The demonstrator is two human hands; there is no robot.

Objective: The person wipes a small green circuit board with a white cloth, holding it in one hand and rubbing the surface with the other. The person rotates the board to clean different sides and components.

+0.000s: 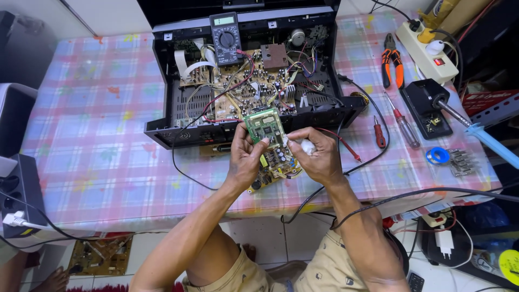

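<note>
My left hand (244, 158) holds a small green circuit board (264, 125) upright by its lower edge, over a larger yellowish board (277, 162) lying on the table. My right hand (319, 154) pinches a small white wad (306, 146) beside the green board's right edge. Both hands hover just in front of an open black electronics chassis (178, 105) full of boards and wires. A black multimeter (226, 38) rests on the chassis, with its red probe lead (346, 146) trailing past my right hand.
On the checked tablecloth (97, 135) to the right lie orange pliers (390, 60), two screwdrivers (403, 124), a soldering iron stand (430, 105), a solder roll (437, 156) and a white power strip (427, 51). A black speaker (19, 189) stands at left. Another board (102, 255) lies on the floor.
</note>
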